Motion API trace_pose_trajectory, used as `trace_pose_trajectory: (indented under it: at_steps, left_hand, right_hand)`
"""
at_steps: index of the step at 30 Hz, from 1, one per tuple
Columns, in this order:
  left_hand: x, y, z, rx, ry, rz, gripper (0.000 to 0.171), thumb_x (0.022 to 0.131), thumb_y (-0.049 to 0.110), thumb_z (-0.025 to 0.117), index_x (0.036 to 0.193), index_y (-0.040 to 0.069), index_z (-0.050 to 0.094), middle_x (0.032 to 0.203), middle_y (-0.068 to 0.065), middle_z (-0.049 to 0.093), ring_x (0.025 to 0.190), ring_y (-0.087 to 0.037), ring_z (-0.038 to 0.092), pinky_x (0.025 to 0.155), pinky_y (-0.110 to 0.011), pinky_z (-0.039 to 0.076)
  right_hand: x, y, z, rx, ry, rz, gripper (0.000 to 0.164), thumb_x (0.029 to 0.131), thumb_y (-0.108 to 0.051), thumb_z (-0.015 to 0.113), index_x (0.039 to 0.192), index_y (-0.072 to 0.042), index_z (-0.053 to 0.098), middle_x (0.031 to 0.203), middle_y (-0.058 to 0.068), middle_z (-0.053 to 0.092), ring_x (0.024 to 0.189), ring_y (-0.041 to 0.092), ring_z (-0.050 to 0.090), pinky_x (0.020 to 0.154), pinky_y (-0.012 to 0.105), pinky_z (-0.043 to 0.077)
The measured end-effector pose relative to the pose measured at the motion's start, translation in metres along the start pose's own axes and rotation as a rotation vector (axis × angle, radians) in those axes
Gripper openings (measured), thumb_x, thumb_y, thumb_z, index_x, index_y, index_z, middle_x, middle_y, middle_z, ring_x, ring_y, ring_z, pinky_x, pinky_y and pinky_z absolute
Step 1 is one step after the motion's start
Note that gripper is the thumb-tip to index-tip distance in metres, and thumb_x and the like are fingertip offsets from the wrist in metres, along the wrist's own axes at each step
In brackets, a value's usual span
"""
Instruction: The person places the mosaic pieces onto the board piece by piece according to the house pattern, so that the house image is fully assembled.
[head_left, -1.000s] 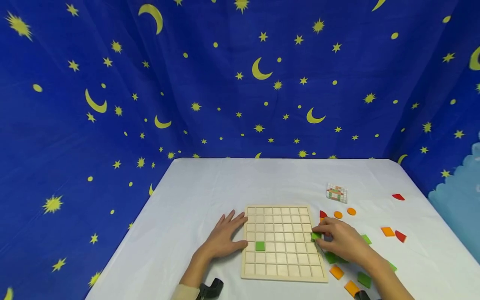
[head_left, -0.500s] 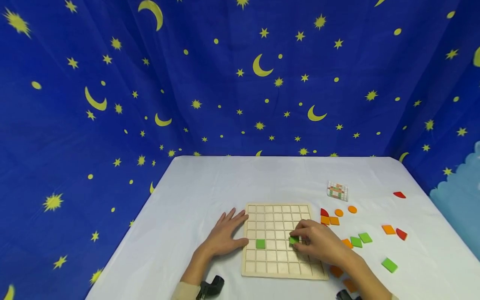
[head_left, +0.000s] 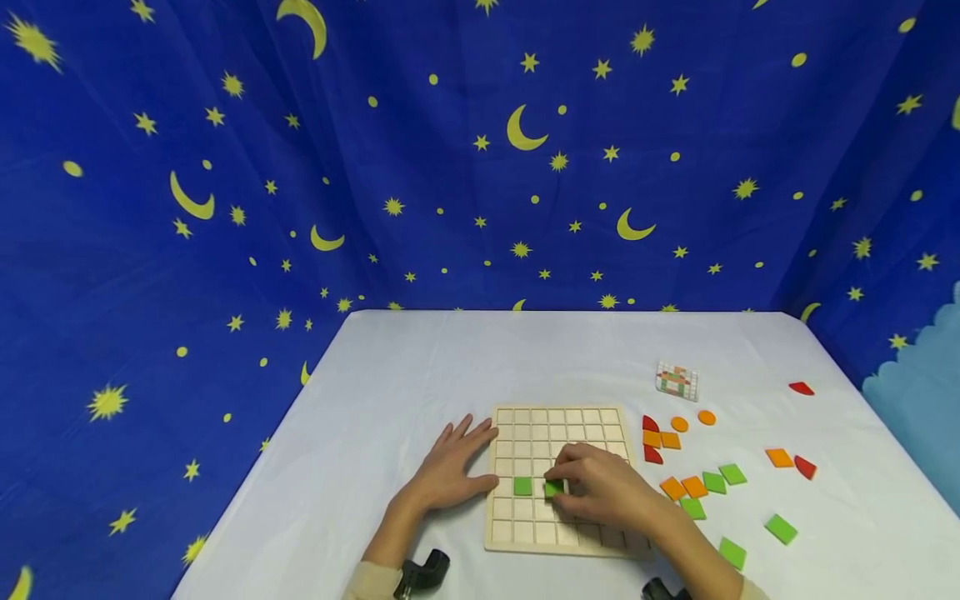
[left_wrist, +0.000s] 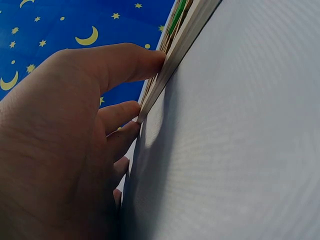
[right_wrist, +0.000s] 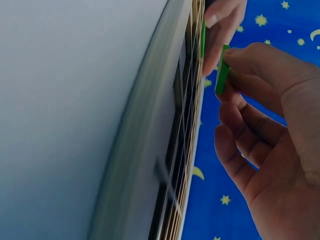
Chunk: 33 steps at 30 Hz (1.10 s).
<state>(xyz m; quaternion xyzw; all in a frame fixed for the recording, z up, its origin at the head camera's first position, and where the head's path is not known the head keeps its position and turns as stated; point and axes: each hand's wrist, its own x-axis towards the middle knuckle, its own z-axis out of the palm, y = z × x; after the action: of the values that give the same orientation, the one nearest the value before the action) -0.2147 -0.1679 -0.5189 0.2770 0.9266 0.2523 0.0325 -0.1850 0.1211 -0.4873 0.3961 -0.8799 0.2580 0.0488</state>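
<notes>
A wooden grid board [head_left: 517, 538] lies on the white table, with one green square tile [head_left: 522, 486] set in a cell near its left side. My right hand [head_left: 603, 492] is over the board and pinches a second green tile [right_wrist: 222, 70] between thumb and fingertips. That tile is held just above the grid in the right wrist view, one cell or so right of the first. My left hand [head_left: 447, 475] lies beside the board with fingers spread, thumb and fingertips touching its left edge [left_wrist: 167, 70].
Right of the board lie several loose pieces: green tiles [head_left: 782, 529], orange squares [head_left: 779, 457], orange discs [head_left: 707, 417] and red quarter-round pieces [head_left: 802, 388]. A small printed pattern card [head_left: 677, 381] lies behind them. Blue star-printed cloth [head_left: 480, 150] hangs around the table.
My right hand has carried the pinched green tile leftward from the board's right edge to near the green tile on the grid. The left hand has stayed at the board's left edge.
</notes>
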Motion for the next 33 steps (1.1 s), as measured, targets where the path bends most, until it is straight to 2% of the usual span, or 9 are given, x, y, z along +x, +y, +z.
trace_pose_trajectory:
  at_steps: [9,14,22,33]
  left_hand:
    - [0.004,-0.001,0.001,0.018,-0.004,0.008,0.073,0.086,0.052,0.06,0.147,0.017,0.041,0.154,0.001,0.032,0.144,-0.027,0.014,0.115,-0.048,0.008]
    - [0.005,0.0,0.0,0.006,-0.014,0.002,0.072,0.087,0.051,0.06,0.148,0.017,0.041,0.154,0.0,0.032,0.144,-0.028,0.014,0.115,-0.048,0.007]
    - [0.001,-0.002,-0.001,0.008,-0.007,-0.012,0.073,0.087,0.055,0.059,0.147,0.017,0.042,0.153,-0.001,0.033,0.144,-0.029,0.015,0.115,-0.051,0.008]
    - [0.002,-0.002,0.001,0.001,-0.013,-0.022,0.073,0.087,0.055,0.059,0.147,0.018,0.041,0.153,0.001,0.033,0.144,-0.028,0.015,0.115,-0.051,0.007]
  right_hand:
    - [0.014,-0.018,0.012,0.015,-0.063,-0.016,0.021,0.083,-0.026,0.074,0.101,-0.017,0.077,0.093,-0.014,0.058,0.071,-0.004,0.048,0.061,0.015,0.044]
    - [0.019,-0.028,0.02,-0.008,-0.098,-0.034,0.019,0.083,-0.027,0.073,0.101,-0.02,0.077,0.093,-0.015,0.056,0.072,-0.005,0.045,0.06,0.015,0.042]
    - [0.024,-0.033,0.029,-0.054,-0.084,-0.074,0.018,0.082,-0.028,0.074,0.099,-0.022,0.077,0.091,-0.015,0.054,0.073,-0.005,0.044,0.061,0.014,0.041]
    - [0.024,-0.032,0.029,-0.053,-0.125,0.006,0.015,0.085,-0.031,0.073,0.098,-0.025,0.075,0.088,-0.016,0.052,0.071,-0.004,0.044,0.06,0.016,0.043]
